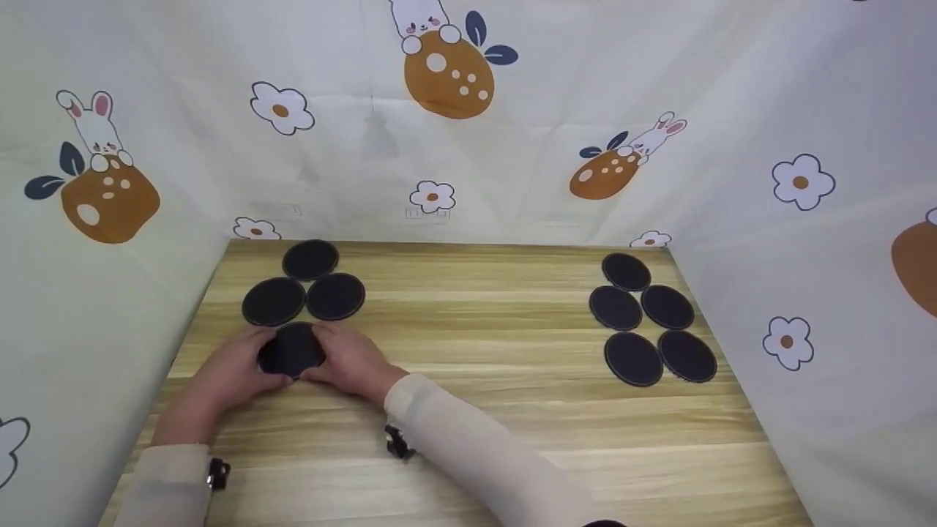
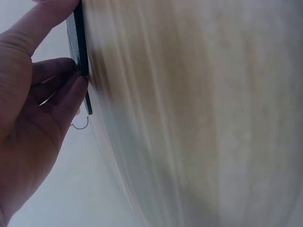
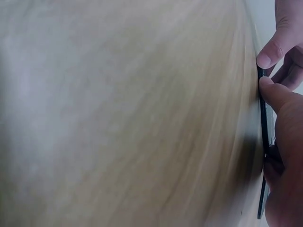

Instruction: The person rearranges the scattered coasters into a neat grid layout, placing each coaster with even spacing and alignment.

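Lower left of frame, your left fingers (image 1: pixel 253 339) and right fingers (image 1: pixel 329 337) grip the black disc (image 1: pixel 293 349), probably light, stiff: hold its rim

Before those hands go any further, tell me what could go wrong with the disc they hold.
The left hand and right hand both grip the front disc, so an uneven release could twist or shift it. A push forward might nudge the left disc and the right disc just beyond it, since they appear very close.
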Demonstrator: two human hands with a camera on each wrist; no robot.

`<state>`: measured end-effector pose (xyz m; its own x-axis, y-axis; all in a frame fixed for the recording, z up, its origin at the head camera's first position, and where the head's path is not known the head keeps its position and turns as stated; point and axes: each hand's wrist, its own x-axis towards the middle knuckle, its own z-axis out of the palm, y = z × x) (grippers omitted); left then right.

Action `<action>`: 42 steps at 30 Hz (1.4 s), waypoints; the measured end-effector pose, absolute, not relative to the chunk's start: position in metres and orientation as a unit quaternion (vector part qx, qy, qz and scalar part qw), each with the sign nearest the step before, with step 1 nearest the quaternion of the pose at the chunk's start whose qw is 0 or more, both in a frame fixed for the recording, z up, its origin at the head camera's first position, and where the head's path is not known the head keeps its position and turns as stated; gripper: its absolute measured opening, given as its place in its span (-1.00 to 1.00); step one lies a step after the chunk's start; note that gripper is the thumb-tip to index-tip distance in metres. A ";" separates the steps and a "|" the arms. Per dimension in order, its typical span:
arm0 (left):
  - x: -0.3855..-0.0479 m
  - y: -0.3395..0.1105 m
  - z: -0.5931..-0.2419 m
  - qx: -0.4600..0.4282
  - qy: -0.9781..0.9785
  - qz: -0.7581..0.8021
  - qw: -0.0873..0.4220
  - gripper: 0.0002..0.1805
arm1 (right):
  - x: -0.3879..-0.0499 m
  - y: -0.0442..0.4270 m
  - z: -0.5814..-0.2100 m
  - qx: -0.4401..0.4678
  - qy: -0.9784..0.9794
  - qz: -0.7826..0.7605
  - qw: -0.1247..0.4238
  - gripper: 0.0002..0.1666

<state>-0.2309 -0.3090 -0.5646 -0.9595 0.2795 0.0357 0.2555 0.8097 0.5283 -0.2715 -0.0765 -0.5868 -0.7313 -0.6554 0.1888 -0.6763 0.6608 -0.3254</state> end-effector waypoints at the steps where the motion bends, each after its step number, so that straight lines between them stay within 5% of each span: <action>1: -0.230 -0.309 -0.564 0.139 0.951 0.276 0.023 -0.05 | -0.272 -0.076 -0.587 0.367 -0.909 0.193 0.026 -0.18; 18: -0.234 -0.295 -0.559 0.129 0.949 0.287 0.009 -0.02 | -0.287 -0.044 -0.578 0.364 -0.899 0.243 -0.006 -0.06; 34: -0.268 -0.247 -0.550 0.176 0.947 0.267 -0.025 -0.06 | -0.309 0.012 -0.568 0.342 -0.888 0.308 -0.001 -0.08; 42: -0.293 -0.218 -0.547 0.179 0.946 0.271 -0.003 -0.03 | -0.321 0.042 -0.562 0.317 -0.892 0.322 -0.006 -0.05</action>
